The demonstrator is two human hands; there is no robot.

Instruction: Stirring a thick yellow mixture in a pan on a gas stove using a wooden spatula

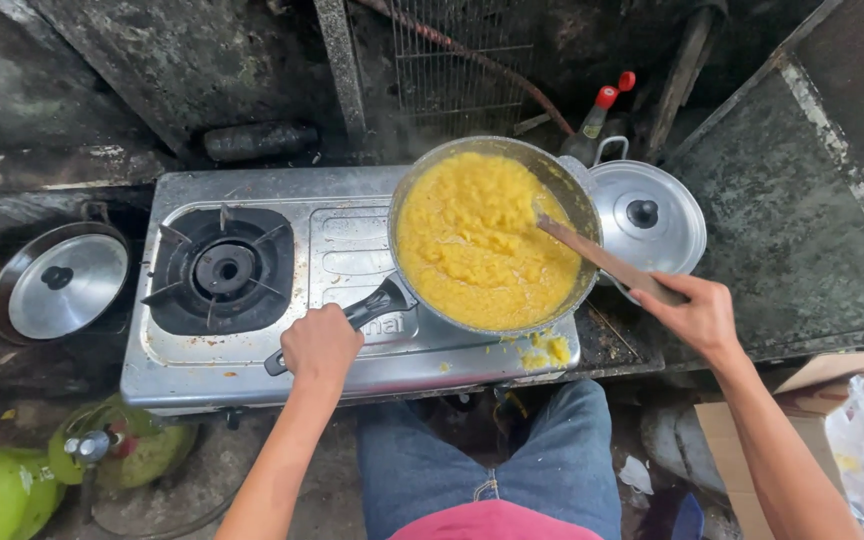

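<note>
Grimy dark walls all round, and a scuffed steel stove (pixel 252 350) sits low under both hands. Left hand (pixel 321 345) is wrapped round the black pan handle (pixel 367 310); the round grey pan (pixel 494 235), full of lumpy yellow mash (pixel 472 250), sits just ahead between the hands. Right hand (pixel 697 315) grips a flat wooden spatula (pixel 602 262) poking into the mash. Shiny domed lid (pixel 652 215) just beyond the right hand, green gas tank (pixel 12 485) well left of the left one

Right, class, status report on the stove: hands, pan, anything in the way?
Left hand grips pan handle. Right hand holds wooden spatula in yellow mash. Spilled bits on stove edge.
</note>
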